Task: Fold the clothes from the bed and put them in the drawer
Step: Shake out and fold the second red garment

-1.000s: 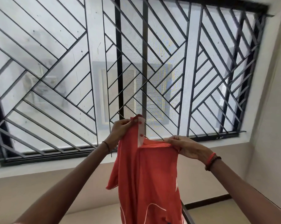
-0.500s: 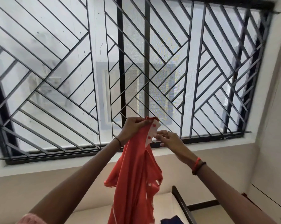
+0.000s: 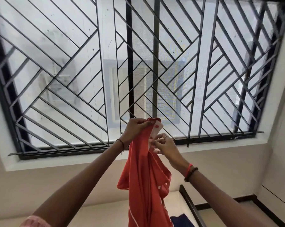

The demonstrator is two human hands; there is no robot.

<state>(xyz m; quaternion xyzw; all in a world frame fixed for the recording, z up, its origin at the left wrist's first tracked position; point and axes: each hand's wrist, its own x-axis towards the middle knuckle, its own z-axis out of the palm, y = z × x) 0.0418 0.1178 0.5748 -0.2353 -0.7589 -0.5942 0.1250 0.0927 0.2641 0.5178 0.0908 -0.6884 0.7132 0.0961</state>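
The orange garment (image 3: 143, 177) hung in the air before the window grille (image 3: 155, 63). It looked light, soft and limp, best taken at its top corners. The left hand (image 3: 135, 128) pinched its top edge; the right hand (image 3: 164, 146) pinched the cloth just below. A dark blue cloth (image 3: 181, 221) lay underneath, beside the bed frame (image 3: 191, 205); nothing was in the way.

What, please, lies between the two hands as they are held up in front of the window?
In the head view, only the orange garment: its bunched top edge, with a white red-dotted strip, runs from the left hand to the right hand just below it.
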